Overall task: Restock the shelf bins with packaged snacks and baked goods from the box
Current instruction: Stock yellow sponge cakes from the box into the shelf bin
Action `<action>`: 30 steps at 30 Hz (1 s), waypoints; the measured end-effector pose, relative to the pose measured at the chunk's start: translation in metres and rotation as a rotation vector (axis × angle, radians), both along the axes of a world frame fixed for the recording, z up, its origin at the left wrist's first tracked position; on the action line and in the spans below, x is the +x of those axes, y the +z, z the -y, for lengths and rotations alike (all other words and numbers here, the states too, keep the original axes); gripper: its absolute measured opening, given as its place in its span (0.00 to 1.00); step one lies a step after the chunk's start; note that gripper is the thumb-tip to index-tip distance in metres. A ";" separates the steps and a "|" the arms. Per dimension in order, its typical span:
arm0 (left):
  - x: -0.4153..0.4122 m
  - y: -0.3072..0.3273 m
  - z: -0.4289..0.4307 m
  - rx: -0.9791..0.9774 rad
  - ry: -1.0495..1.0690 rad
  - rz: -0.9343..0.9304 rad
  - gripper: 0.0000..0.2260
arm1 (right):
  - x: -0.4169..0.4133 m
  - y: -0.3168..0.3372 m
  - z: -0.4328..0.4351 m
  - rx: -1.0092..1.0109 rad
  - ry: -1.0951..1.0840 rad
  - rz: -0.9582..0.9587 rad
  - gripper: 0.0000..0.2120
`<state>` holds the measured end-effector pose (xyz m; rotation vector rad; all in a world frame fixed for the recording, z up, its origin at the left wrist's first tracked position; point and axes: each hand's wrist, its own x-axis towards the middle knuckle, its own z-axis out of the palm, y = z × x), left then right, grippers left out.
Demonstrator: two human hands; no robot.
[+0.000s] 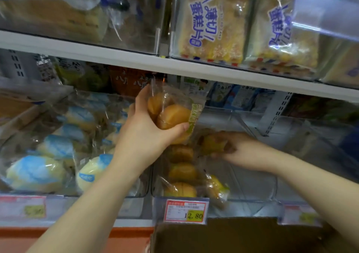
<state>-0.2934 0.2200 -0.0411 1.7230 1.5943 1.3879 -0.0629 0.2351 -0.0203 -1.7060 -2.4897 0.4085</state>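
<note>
Bun packet [171, 114] sits in grip of left hand [143, 130] (raised); right hand [240, 149] holds lower packet [210, 144].

free: bin [250, 186] right half | blocked: bun packs [182, 172] left, shelf [213, 69] overhead

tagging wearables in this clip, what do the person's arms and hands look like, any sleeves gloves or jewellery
The left hand and right hand are ungloved, with no ring, watch or bracelet showing on either. Both arms are bare right to the frame edge: no sleeve or cuff is in view.
</note>
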 end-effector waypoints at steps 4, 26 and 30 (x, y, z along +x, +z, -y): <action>0.007 0.003 0.009 -0.003 0.032 -0.097 0.50 | -0.004 -0.020 0.017 -0.175 0.013 0.018 0.29; 0.113 0.004 -0.005 -0.213 -0.342 -0.192 0.45 | 0.135 0.001 0.112 0.504 -0.468 -1.096 0.14; 0.126 -0.007 -0.014 -0.374 -0.491 -0.188 0.51 | 0.159 -0.010 0.125 0.494 -0.499 -1.252 0.13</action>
